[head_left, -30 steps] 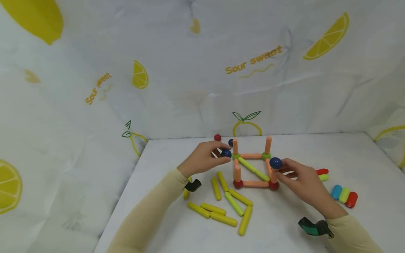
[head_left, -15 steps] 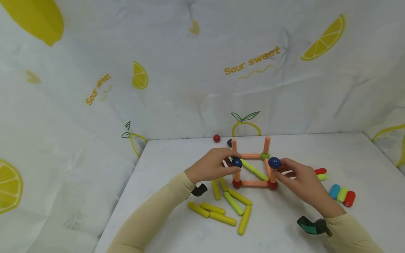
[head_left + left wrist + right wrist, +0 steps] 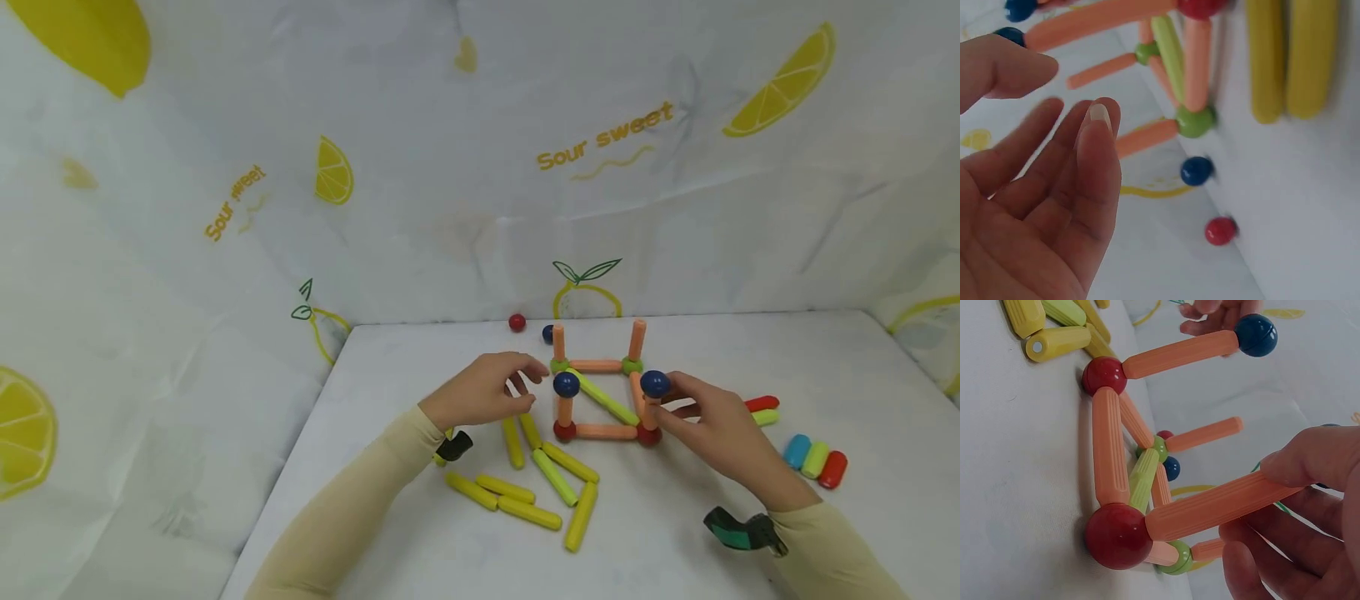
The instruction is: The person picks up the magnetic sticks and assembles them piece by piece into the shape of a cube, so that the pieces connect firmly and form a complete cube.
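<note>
The right hand (image 3: pixel 708 425) pinches an upright orange ridged rod (image 3: pixel 1210 503) just below its glossy blue ball (image 3: pixel 655 384). The left hand (image 3: pixel 480 392), relaxed and holding nothing, hovers beside a second blue ball (image 3: pixel 566 384). The orange-rod frame (image 3: pixel 606 432) stands near the white tabletop's (image 3: pixel 667 533) back edge; best steady posts lightly, press balls straight down.

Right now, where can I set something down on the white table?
Free: back right, behind the right hand; left, between the beige left sleeve and table edge. Crowded: the square orange-stick frame, and yellow sticks before it.
</note>
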`<state>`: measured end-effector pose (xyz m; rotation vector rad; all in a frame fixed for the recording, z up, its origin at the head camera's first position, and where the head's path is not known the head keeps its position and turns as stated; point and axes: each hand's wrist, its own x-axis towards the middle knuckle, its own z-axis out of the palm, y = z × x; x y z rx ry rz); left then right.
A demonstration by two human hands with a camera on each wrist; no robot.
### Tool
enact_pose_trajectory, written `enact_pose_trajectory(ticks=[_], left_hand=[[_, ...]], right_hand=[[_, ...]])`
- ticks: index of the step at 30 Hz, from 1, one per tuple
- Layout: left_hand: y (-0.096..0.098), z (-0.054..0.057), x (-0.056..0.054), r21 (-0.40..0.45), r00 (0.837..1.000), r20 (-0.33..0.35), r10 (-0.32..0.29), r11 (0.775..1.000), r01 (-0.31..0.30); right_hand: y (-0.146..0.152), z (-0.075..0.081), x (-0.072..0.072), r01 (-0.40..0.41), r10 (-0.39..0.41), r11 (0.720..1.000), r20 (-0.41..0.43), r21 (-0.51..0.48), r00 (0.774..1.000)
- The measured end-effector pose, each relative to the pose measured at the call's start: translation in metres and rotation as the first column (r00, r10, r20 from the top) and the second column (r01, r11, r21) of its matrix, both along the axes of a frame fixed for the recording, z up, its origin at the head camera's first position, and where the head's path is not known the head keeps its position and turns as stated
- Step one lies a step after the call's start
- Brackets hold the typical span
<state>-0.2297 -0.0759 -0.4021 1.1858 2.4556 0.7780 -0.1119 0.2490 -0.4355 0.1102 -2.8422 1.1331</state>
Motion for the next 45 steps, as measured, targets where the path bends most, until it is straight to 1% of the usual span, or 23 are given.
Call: enact_pose_trajectory(ticks=[2,3,5,7,9,11,12,13,14,15,17,18,19,20,22,24,25,28,30,33,37,42,45], left_hand=[[-0.007,-0.01,-0.002,-0.085,0.999,-0.042,-0.015,0.996,0.011],[-0.01,-0.015,-0.002,-0.135,0.998,-0.063,-0.029,0.991,0.02],[-0.015,-0.029,-0.001,-0.242,0.991,-0.117,-0.068,0.97,0.038],[-0.019,-0.043,0.001,-0.323,0.978,-0.175,-0.116,0.945,0.054],[-0.021,-0.052,0.004,-0.374,0.958,-0.234,-0.163,0.925,0.066],[-0.024,-0.056,0.006,-0.398,0.935,-0.289,-0.204,0.914,0.077],[-0.025,-0.055,0.007,-0.401,0.929,-0.302,-0.215,0.912,0.081],[-0.027,-0.051,0.009,-0.395,0.933,-0.294,-0.207,0.915,0.078],[-0.029,-0.045,0.011,-0.381,0.942,-0.272,-0.195,0.921,0.081],[-0.031,-0.036,0.013,-0.359,0.956,-0.236,-0.174,0.93,0.08],[-0.034,-0.012,0.017,-0.288,0.98,-0.144,-0.135,0.954,0.089],[-0.033,0.001,0.019,-0.24,0.988,-0.098,-0.118,0.966,0.092],[-0.031,0.016,0.021,-0.19,0.992,-0.061,-0.113,0.977,0.1],[-0.026,0.03,0.023,-0.141,0.991,-0.044,-0.125,0.983,0.118],[-0.012,0.052,0.025,-0.053,0.985,-0.052,-0.166,0.985,0.163],[0.008,0.068,0.024,0.003,0.975,-0.083,-0.204,0.979,0.205],[0.019,0.073,0.023,0.023,0.971,-0.094,-0.22,0.974,0.223],[0.05,0.079,0.016,0.032,0.964,-0.113,-0.242,0.969,0.247],[0.065,0.079,0.011,0.02,0.963,-0.112,-0.244,0.969,0.248],[0.079,0.075,0.005,-0.019,0.964,-0.112,-0.241,0.971,0.24],[0.087,0.069,0.0,-0.064,0.97,-0.088,-0.227,0.973,0.222],[0.09,0.066,0.0,-0.1,0.974,-0.072,-0.215,0.973,0.207],[0.09,0.063,-0.001,-0.11,0.975,-0.083,-0.205,0.974,0.196]], right_hand=[[0.001,-0.001,0.0,0.002,-0.002,1.0,0.0,0.004,1.0],[0.002,-0.001,0.0,-0.001,0.001,1.0,-0.004,0.007,1.0],[0.002,-0.001,0.0,-0.008,0.008,1.0,-0.011,0.01,1.0],[0.002,-0.001,-0.001,-0.015,0.016,1.0,-0.016,0.014,1.0],[0.002,-0.001,-0.001,-0.02,0.021,1.0,-0.021,0.017,1.0],[0.002,0.0,-0.002,-0.02,0.021,1.0,-0.024,0.02,1.0],[0.001,0.0,-0.002,-0.019,0.02,1.0,-0.024,0.022,1.0],[0.001,0.0,-0.002,-0.02,0.021,1.0,-0.023,0.021,1.0],[0.001,0.0,-0.002,-0.021,0.021,1.0,-0.019,0.017,1.0],[0.0,0.0,-0.003,-0.021,0.021,1.0,-0.017,0.017,1.0],[0.0,0.0,-0.003,-0.023,0.023,1.0,-0.008,0.01,1.0],[0.0,0.0,-0.003,-0.024,0.024,1.0,-0.006,0.005,1.0],[0.001,0.001,-0.003,-0.025,0.025,1.0,-0.005,0.001,1.0],[0.001,0.001,-0.003,-0.024,0.024,1.0,-0.005,0.001,1.0],[0.001,0.002,-0.003,-0.022,0.022,1.0,-0.01,0.003,1.0],[0.002,0.002,-0.002,-0.017,0.017,1.0,-0.014,0.006,1.0],[0.003,0.003,-0.002,-0.015,0.015,1.0,-0.015,0.009,1.0],[0.003,0.002,-0.001,-0.015,0.015,1.0,-0.011,0.009,1.0],[0.002,0.002,-0.002,-0.022,0.022,1.0,-0.012,0.005,1.0],[0.002,0.0,-0.003,-0.032,0.032,0.999,-0.025,0.002,0.999],[0.002,0.0,-0.003,-0.033,0.033,0.999,-0.032,0.004,0.999],[0.005,0.0,-0.001,-0.025,0.025,1.0,-0.02,-0.002,0.999],[0.005,0.001,-0.001,-0.024,0.024,1.0,-0.021,-0.003,0.999]])
